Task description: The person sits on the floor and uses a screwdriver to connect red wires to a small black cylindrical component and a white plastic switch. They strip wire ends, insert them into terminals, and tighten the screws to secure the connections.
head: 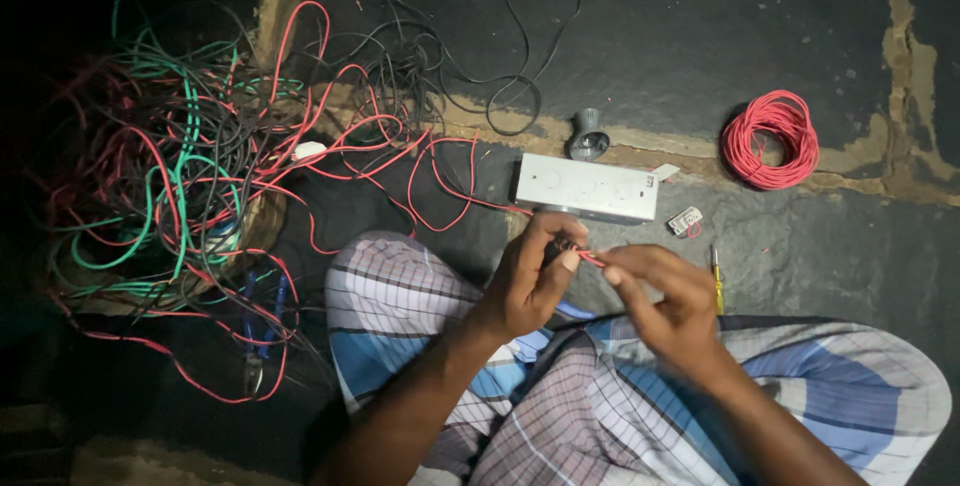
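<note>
My left hand [530, 281] pinches a red wire [440, 186] near its end, along with a small dark part I cannot make out. My right hand [665, 296] meets it from the right, fingertips closed on the wire's tip [592, 259]. Both hands hover above my lap, which is covered by a checked blue and white cloth [600, 396]. The wire trails left and up into a tangle of cables. Just beyond the hands lies a white rectangular switch box [587, 188] on the dark stone floor.
A big tangle of red, green and black wires [190, 176] fills the left. Blue-handled pliers [258, 331] lie at its lower edge. A red wire coil [770, 139] sits far right. A grey lamp holder [588, 136], a small switch part [685, 221] and a yellow screwdriver [717, 281] lie near the box.
</note>
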